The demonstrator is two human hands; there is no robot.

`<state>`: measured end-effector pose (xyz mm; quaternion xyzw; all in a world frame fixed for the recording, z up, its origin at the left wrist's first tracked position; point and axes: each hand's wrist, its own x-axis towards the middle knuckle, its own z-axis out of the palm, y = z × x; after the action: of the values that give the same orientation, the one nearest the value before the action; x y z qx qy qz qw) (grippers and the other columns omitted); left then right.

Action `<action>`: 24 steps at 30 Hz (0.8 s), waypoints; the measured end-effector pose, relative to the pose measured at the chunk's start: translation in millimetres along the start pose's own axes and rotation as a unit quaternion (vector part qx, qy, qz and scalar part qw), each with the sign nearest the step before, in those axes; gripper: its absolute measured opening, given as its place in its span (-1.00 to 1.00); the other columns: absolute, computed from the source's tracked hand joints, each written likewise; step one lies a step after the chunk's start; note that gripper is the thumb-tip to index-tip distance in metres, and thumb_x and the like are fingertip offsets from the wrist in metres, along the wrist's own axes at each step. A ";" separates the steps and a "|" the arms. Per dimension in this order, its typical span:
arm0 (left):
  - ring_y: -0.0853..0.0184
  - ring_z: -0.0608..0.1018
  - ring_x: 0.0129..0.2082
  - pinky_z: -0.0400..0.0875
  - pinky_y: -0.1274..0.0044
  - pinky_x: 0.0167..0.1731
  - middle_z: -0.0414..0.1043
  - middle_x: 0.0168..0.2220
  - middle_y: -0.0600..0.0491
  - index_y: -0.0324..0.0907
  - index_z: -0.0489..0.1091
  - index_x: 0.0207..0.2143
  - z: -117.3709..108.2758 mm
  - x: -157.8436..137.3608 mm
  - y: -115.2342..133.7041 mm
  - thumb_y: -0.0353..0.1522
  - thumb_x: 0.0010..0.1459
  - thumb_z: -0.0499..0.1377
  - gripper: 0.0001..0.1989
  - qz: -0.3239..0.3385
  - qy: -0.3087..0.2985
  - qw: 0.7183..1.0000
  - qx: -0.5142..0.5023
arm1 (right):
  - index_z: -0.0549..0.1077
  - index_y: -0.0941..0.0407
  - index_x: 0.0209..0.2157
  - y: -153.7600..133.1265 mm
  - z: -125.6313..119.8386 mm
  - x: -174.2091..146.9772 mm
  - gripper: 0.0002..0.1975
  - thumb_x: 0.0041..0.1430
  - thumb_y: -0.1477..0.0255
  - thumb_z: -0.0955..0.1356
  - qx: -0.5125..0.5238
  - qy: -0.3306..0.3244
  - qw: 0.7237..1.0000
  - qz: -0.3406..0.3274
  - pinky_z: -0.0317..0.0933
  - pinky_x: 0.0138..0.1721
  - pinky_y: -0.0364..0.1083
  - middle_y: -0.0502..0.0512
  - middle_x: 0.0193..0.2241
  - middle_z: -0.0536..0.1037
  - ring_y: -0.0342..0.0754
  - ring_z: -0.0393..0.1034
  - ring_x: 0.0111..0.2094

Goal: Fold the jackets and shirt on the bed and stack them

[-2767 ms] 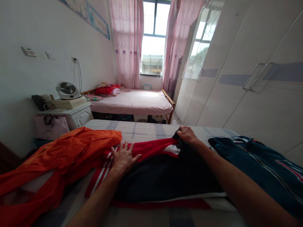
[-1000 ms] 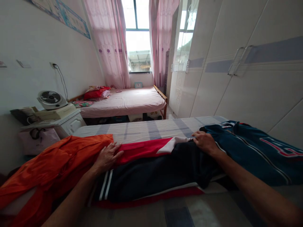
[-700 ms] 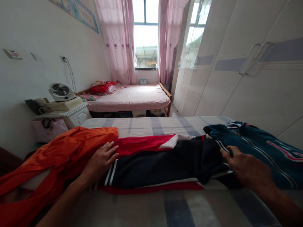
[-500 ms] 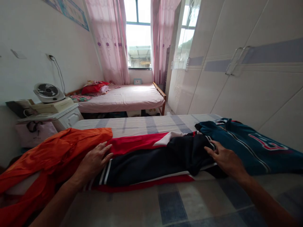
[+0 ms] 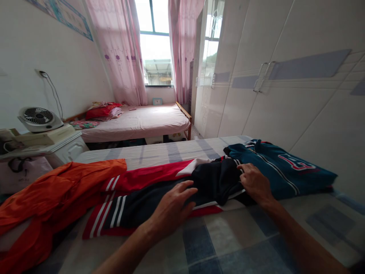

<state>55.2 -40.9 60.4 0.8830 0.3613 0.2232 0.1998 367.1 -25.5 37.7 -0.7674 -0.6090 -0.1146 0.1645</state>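
Observation:
A folded red, white and navy sports garment [image 5: 148, 201] lies across the bed in front of me, with white stripes along its left end. Its navy part is bunched up toward the right. My left hand [image 5: 175, 203] is over the near middle of it, fingers spread and holding nothing. At the garment's right end, my right hand [image 5: 254, 183] has its fingers curled in on the navy cloth by a striped edge. Just beyond that hand lies a folded teal zip jacket [image 5: 282, 167] with a letter patch. An orange garment [image 5: 71, 186] is spread at the left.
Under the clothes is a checked bedsheet [image 5: 199, 243]. Farther back stands a second bed [image 5: 148, 121] with a pink sheet. A small fan [image 5: 40, 118] sits on a cabinet at the left, above a pale bag [image 5: 25, 173]. White wardrobe doors [image 5: 273, 102] line the right.
My left hand has left the striped left end and moved right, over the garment's middle. My right hand stays at the right end, its fingers more curled. The view has turned rightward.

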 end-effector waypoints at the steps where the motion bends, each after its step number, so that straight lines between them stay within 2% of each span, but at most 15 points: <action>1: 0.20 0.34 0.16 0.27 0.38 0.13 0.24 0.21 -0.06 -0.09 0.35 0.07 11.0 9.5 10.7 -0.36 0.15 0.10 -0.59 0.021 -0.007 1.000 -0.008 | 0.40 0.15 -0.03 3.4 1.7 -0.2 -0.61 0.14 0.56 0.16 -0.021 0.001 1.000 0.001 0.18 -0.16 -0.06 0.20 -0.04 0.47 0.05 0.36 -0.05; 3: 0.16 0.28 0.20 0.23 0.35 0.15 0.18 0.24 -0.11 -0.12 0.30 0.12 34.7 30.0 29.5 -0.38 0.09 0.16 -0.51 0.061 -0.016 0.998 -0.009 | 0.33 0.21 0.06 8.7 6.4 0.1 -0.59 0.18 0.49 0.17 -0.055 -0.035 0.998 0.010 0.17 -0.12 0.01 0.27 -0.01 0.45 0.12 0.34 -0.04; 6: 0.01 0.13 0.27 0.08 0.17 0.19 -0.01 0.31 -0.20 -0.15 0.19 0.18 70.0 61.7 46.7 -0.41 0.00 0.21 -0.35 0.089 -0.021 0.996 0.014 | 0.27 0.28 0.11 12.1 13.0 2.6 -0.52 0.27 0.31 0.13 -0.063 -0.080 0.994 0.043 0.17 -0.11 0.05 0.35 -0.03 0.45 0.17 0.34 -0.03; 8: -0.06 0.08 0.28 0.00 0.07 0.19 -0.05 0.32 -0.24 -0.18 0.19 0.18 88.6 79.9 50.0 -0.47 -0.03 0.19 -0.34 0.068 -0.016 0.998 0.002 | 0.29 0.27 0.09 13.2 15.2 4.8 -0.50 0.28 0.24 0.12 -0.057 -0.086 0.993 0.060 0.18 -0.11 0.04 0.34 -0.06 0.45 0.17 0.34 -0.04; 10: -0.07 0.17 0.24 0.06 0.09 0.17 0.06 0.26 -0.28 -0.25 0.26 0.12 100.4 93.3 48.8 -0.54 -0.06 0.14 -0.39 0.031 -0.007 0.999 -0.036 | 0.36 0.24 0.03 14.5 15.6 6.2 -0.53 0.26 0.23 0.14 -0.055 -0.092 0.993 0.057 0.18 -0.12 0.03 0.31 -0.09 0.46 0.17 0.35 -0.06; 12: 0.00 0.34 0.12 0.22 0.20 0.10 0.25 0.14 -0.28 -0.28 0.35 0.01 105.3 100.7 45.8 -0.58 -0.06 0.08 -0.49 0.000 0.001 0.997 -0.073 | 0.43 0.19 -0.05 16.0 15.2 6.3 -0.59 0.24 0.25 0.18 -0.054 -0.094 0.993 0.039 0.18 -0.13 0.02 0.28 -0.13 0.46 0.17 0.34 -0.07; 14: 0.13 0.46 -0.03 0.31 0.31 0.01 0.40 -0.01 -0.18 -0.23 0.41 -0.09 105.2 103.2 43.1 -0.56 0.01 0.03 -0.60 -0.015 0.018 0.995 -0.098 | 0.45 0.16 -0.11 17.6 14.5 5.7 -0.66 0.21 0.29 0.21 -0.042 -0.083 0.995 0.028 0.19 -0.14 0.01 0.26 -0.12 0.44 0.15 0.34 -0.07; 18: 0.30 0.51 -0.20 0.37 0.45 -0.11 0.49 -0.22 -0.01 -0.16 0.42 -0.16 103.0 101.1 39.5 -0.49 0.11 -0.02 -0.70 -0.027 0.056 0.982 -0.176 | 0.43 0.17 -0.15 20.6 14.2 7.0 -0.71 0.21 0.36 0.19 0.027 -0.075 0.996 0.039 0.20 -0.12 -0.04 0.27 -0.03 0.40 0.08 0.37 -0.06; 21: 0.35 0.50 -0.20 0.37 0.49 -0.12 0.50 -0.23 0.03 -0.17 0.41 -0.22 104.3 98.0 37.6 -0.55 0.05 -0.01 -0.70 -0.009 0.061 0.968 -0.242 | 0.29 0.26 0.05 23.1 15.6 12.1 -0.53 0.23 0.25 0.17 0.088 -0.080 0.989 0.084 0.20 -0.07 -0.04 0.35 0.02 0.40 0.10 0.35 0.01; 24: 0.37 0.49 -0.15 0.34 0.50 -0.07 0.48 -0.17 0.02 -0.18 0.40 -0.34 103.6 93.5 36.5 -0.65 -0.08 -0.01 -0.67 0.020 0.058 0.954 -0.294 | 0.13 0.31 0.19 25.3 16.8 18.9 -0.33 0.19 0.14 0.19 0.120 -0.128 0.978 0.112 0.16 0.00 0.01 0.40 0.05 0.40 0.17 0.31 0.07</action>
<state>190.8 -16.8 17.5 0.7777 0.2726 0.3744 0.4250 395.7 -7.2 26.5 -0.8139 -0.5443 0.0772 0.1880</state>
